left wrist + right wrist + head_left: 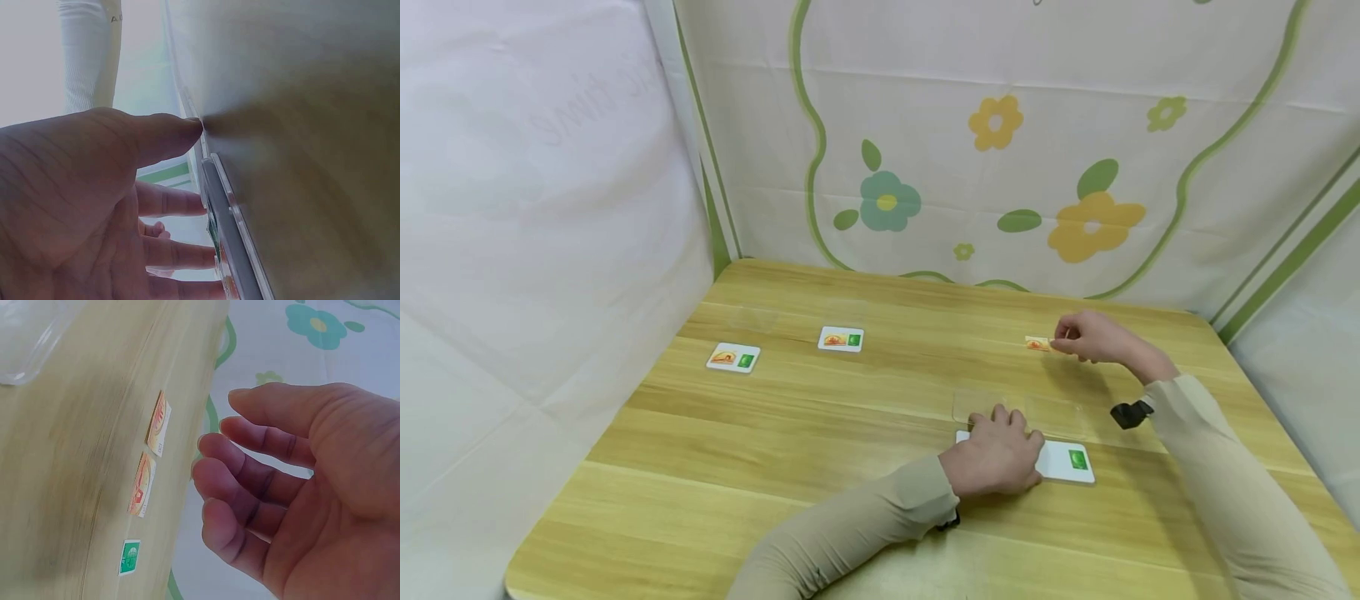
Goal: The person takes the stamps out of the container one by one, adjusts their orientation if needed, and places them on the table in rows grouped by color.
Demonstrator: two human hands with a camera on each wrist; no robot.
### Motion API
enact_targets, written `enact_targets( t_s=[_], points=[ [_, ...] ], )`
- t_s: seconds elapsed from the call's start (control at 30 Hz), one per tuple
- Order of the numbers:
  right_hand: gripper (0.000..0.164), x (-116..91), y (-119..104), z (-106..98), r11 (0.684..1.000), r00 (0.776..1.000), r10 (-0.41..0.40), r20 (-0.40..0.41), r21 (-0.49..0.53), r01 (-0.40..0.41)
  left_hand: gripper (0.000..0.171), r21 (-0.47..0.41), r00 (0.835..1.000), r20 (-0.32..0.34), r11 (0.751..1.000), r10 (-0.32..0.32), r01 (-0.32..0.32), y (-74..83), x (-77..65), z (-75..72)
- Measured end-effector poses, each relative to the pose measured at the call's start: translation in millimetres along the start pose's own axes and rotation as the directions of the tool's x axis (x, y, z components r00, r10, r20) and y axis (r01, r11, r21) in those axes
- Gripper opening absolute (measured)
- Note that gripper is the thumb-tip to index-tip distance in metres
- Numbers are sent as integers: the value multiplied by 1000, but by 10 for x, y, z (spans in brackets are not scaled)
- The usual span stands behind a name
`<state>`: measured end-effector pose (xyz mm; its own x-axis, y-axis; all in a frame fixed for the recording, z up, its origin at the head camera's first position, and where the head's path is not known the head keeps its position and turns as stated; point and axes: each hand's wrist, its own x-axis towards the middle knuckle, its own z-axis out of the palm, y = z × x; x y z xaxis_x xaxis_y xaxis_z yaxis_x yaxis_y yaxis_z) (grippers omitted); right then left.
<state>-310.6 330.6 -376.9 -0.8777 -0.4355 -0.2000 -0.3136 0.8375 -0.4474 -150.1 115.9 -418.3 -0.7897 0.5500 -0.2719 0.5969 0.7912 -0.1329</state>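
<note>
My left hand (1000, 454) lies over the white cards at the front right, its fingers spread and touching them. One white card (1067, 462) shows a green stamp-like picture at its right end; another card is mostly hidden under the hand. In the left wrist view the thumb and fingertips rest along a card edge (232, 240). My right hand (1093, 337) hovers near a small orange picture piece (1037, 343), fingers loosely curled and holding nothing. The right wrist view shows two orange pieces (142, 485) and a green piece (130, 557) lying on the table.
Clear plastic cases (1056, 417) lie just behind the left hand. Two white cards, one at far left (733, 357) and one (841, 339) to its right, each carry an orange and a green picture. Printed cloth (925, 125) hangs behind the wooden table (737, 467).
</note>
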Motion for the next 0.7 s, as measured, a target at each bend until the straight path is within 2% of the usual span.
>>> enact_targets(
  t_s=[0.33,0.7],
  points=[
    [21,-181,-81,48,999,999,-35,-34,-21,34,53,16,1000,-5,1000,3,-3,-3,2,-3],
    [19,-316,-73,159,999,998,-36,-53,-2,36,52,7,1000,17,1000,-20,20,-5,17,-9]
  ],
)
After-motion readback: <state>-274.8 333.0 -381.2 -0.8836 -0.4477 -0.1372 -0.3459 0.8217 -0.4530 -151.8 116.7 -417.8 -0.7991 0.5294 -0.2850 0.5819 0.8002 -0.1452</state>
